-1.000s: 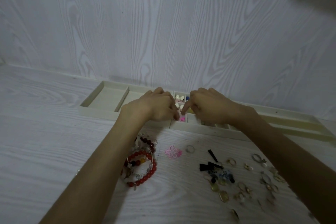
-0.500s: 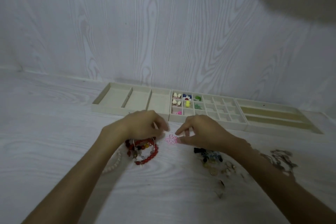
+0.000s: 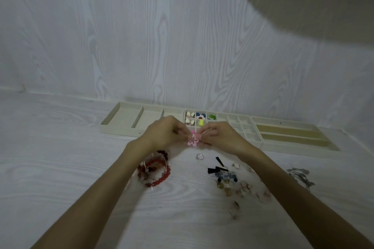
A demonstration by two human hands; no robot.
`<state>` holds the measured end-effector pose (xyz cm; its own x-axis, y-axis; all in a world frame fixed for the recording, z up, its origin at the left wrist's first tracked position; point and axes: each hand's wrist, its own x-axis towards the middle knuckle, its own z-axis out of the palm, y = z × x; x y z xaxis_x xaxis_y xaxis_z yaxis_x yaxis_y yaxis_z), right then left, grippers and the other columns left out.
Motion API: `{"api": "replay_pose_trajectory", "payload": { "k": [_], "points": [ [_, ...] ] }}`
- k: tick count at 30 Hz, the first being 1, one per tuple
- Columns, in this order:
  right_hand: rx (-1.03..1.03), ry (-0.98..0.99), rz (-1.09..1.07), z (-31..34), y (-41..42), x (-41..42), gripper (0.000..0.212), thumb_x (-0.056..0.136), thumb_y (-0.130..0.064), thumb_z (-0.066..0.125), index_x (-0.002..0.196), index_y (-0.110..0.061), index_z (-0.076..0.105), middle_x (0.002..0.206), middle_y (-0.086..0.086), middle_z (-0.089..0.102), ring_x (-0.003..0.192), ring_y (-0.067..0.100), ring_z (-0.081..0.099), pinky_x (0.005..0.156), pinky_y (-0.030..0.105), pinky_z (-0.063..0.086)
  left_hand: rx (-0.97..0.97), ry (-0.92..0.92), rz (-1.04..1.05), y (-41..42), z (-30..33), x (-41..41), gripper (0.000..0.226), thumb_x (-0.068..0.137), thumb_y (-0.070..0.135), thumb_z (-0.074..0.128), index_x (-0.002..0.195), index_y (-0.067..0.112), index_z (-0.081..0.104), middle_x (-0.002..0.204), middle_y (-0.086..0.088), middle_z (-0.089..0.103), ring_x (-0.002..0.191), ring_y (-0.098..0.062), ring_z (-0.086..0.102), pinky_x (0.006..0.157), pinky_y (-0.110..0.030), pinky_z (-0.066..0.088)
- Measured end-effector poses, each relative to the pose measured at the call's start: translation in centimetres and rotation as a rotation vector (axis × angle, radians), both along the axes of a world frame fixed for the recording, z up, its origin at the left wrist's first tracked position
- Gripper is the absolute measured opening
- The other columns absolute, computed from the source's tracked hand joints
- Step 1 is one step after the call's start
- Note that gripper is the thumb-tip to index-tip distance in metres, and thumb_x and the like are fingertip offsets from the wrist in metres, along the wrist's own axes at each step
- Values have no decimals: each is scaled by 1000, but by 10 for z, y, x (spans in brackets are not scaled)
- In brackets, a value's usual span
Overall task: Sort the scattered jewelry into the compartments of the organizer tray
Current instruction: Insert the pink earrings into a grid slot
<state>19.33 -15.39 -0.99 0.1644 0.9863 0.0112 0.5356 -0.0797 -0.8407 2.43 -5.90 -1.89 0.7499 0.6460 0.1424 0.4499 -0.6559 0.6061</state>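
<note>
A pink flower-shaped piece (image 3: 193, 140) is lifted just in front of the cream organizer tray (image 3: 123, 128). My left hand (image 3: 163, 133) and my right hand (image 3: 219, 136) both pinch it between their fingertips. The tray's small middle compartments hold white shell pieces (image 3: 189, 117), a blue and red piece (image 3: 200, 116), a yellow one (image 3: 201, 122) and a green one (image 3: 212, 116). Red bead bracelets (image 3: 156, 169) lie under my left forearm. A silver ring (image 3: 199, 156) lies below my hands.
Black strips (image 3: 216, 167), dark beads and several gold-toned rings and earrings (image 3: 232, 183) are scattered at the right. A silver chain (image 3: 302, 177) lies at the far right. The tray's long compartments (image 3: 287, 134) run along the wall.
Both hands drew back from the tray to the table, took hold of the pink flower piece there and lifted it up toward the tray.
</note>
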Motion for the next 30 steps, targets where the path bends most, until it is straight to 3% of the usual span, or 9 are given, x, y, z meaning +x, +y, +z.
{"api": "replay_pose_trajectory", "payload": {
  "k": [4, 7, 10, 12, 14, 17, 19, 26, 30],
  "points": [
    [6, 283, -122, 14, 20, 6, 16, 83, -8, 69, 99, -3, 70, 85, 15, 72, 68, 12, 68, 61, 15, 54, -33, -102, 54, 24, 15, 15, 8, 80, 30, 74, 86, 25, 76, 79, 9, 73, 76, -5, 66, 82, -35, 55],
    [-19, 272, -128, 17, 38, 15, 20, 80, -8, 73, 99, -2, 71, 92, 21, 72, 78, 22, 68, 72, 21, 56, 1, -58, 100, 40, 22, 23, 9, 78, 30, 76, 84, 24, 76, 79, 9, 72, 72, 0, 61, 72, -22, 48],
    [-57, 211, -110, 17, 50, 23, 23, 77, -9, 75, 99, -2, 72, 87, 13, 74, 71, 12, 69, 69, 16, 57, 22, -16, 112, 50, 26, 28, 9, 75, 29, 79, 81, 24, 76, 68, 16, 66, 68, 5, 59, 65, -16, 43],
    [-52, 117, -97, 16, 56, 29, 23, 77, -12, 76, 98, -3, 74, 78, 3, 73, 61, 0, 66, 59, 8, 50, 29, 40, 89, 55, 27, 30, 9, 75, 28, 79, 82, 23, 76, 73, 13, 69, 72, 2, 62, 69, -18, 47],
    [-44, -7, -71, 14, 60, 33, 21, 77, -16, 76, 96, -6, 75, 76, -3, 71, 64, -6, 64, 60, 5, 45, 23, 118, 52, 57, 26, 33, 8, 77, 25, 78, 84, 23, 76, 84, 6, 73, 82, -6, 67, 79, -26, 52],
    [-87, -205, 8, 13, 66, 35, 18, 79, -17, 74, 95, -9, 76, 90, 1, 74, 81, 2, 65, 72, 9, 48, 47, 243, 8, 59, 22, 40, 9, 79, 22, 75, 87, 23, 77, 90, 3, 74, 89, -12, 67, 87, -35, 53],
    [-114, -313, 70, 13, 71, 34, 15, 81, -15, 73, 94, -9, 76, 89, 2, 73, 73, -1, 62, 66, 6, 45, 94, 333, -4, 60, 20, 44, 12, 79, 25, 74, 90, 27, 76, 94, 5, 74, 92, -14, 66, 86, -36, 53],
    [-205, -590, 164, 12, 87, 26, 16, 83, -6, 63, 89, -11, 77, 88, -1, 73, 89, 17, 68, 83, 37, 55, 184, 565, 33, 60, 21, 57, 26, 77, 39, 72, 100, 27, 74, 100, 5, 69, 100, -16, 59, 71, -27, 42],
    [-227, -687, 173, 9, 97, 24, 13, 81, -12, 66, 83, -17, 78, 87, 1, 74, 87, 21, 67, 81, 40, 55, 173, 593, 160, 57, 22, 67, 31, 74, 39, 73, 66, 19, 52, 67, 4, 52, 66, -13, 50, 54, -23, 34]
  ]
}}
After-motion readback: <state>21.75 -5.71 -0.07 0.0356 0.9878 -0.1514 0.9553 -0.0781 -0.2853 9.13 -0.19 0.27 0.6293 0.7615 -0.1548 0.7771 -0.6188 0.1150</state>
